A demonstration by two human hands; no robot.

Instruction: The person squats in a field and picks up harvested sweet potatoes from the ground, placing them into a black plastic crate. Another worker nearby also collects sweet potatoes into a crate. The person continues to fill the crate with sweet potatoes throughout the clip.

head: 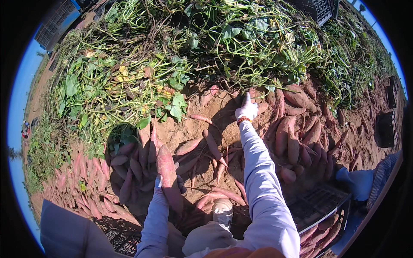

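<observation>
My gloved left hand (pixel 158 186) grips a large red-skinned sweet potato (pixel 168 175) around its lower half, with the root tilted up and away from me. Farther out, at the foot of the vines, my right hand (pixel 247 111) in a white glove reaches to a sweet potato (pixel 262 108) half hidden beside it. Whether its fingers close on that root is not clear. Thin sweet potatoes, such as a dark slender one (pixel 213 145) and a paler one (pixel 188 146), lie on the soil between my arms. A pile of thick sweet potatoes (pixel 287 135) is right of my right hand.
Heaped sweet potato vines (pixel 206 42) stretch across the far side. A black crate (pixel 317 206) with sweet potatoes stands at right, near a person's sleeve (pixel 384 177). Another dark crate (pixel 124 238) is at lower left. More sweet potatoes (pixel 87 190) cover the ground at left.
</observation>
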